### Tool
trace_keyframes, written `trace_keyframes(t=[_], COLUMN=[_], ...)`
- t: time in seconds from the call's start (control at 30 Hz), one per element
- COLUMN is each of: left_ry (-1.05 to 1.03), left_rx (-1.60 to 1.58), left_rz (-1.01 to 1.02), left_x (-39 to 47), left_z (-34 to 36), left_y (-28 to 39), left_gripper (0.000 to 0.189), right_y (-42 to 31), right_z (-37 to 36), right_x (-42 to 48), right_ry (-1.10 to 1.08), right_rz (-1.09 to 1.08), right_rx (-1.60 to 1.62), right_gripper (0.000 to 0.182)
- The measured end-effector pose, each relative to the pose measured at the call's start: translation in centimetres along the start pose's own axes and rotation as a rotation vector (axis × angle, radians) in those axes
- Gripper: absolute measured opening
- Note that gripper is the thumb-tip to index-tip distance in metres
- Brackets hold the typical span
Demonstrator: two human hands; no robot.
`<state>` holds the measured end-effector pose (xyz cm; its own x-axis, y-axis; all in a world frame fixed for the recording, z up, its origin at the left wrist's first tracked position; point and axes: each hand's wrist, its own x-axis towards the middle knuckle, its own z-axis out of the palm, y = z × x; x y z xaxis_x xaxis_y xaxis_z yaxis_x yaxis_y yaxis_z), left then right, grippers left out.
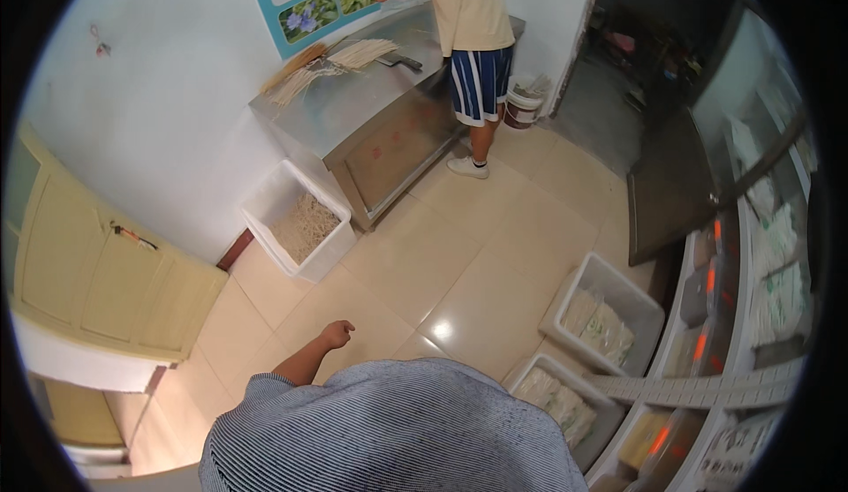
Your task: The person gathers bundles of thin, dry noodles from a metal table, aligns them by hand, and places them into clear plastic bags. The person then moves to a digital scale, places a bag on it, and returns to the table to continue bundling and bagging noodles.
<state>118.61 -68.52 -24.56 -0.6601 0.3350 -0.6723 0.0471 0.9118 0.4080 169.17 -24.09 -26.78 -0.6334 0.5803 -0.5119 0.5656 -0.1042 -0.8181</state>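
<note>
My left hand [338,334] hangs over the tiled floor in front of my striped shirt. Its fingers look loosely curled; nothing shows in them, but the palm is hidden. My right hand is out of view. Beyond the left hand stands a white plastic bin [265,243] with broken, noodle-like strands [306,227] in it. Behind that bin is a stainless steel worktable [371,98]. Pale dried noodles [364,53], a darker bundle of strands [291,68] and a cleaver [401,61] lie on top.
A co-worker [474,15] stands at the worktable's far end, beside a bucket [525,104]. To the right are an open dark door [669,187], shelves [702,392] with clear boxes, and two floor bins [589,267] [530,366] holding packets. A yellow door [112,247] is at left.
</note>
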Motion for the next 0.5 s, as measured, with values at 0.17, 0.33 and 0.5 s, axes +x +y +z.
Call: trace_keyframes(t=[0.17, 0.33, 0.5], left_ry=[0.009, -0.044, 0.047], left_rx=[-0.086, -0.113, -0.184], left_rz=[0.027, 0.051, 0.186], left_x=[6.1, 11.9, 16.2], left_z=[2.0, 5.8, 4.3], left_y=[7.1, 13.8, 23.7], left_gripper=[0.038, 0.038, 0.038], right_y=[-1.5, -5.9, -12.0], right_z=[-2.4, -7.3, -12.9], right_x=[10.3, 21.5, 32.9], right_ry=[0.047, 0.045, 0.029], right_rz=[0.310, 0.343, 0.275], right_rx=[0.056, 0.081, 0.127], right_gripper=[0.007, 0.008, 0.009])
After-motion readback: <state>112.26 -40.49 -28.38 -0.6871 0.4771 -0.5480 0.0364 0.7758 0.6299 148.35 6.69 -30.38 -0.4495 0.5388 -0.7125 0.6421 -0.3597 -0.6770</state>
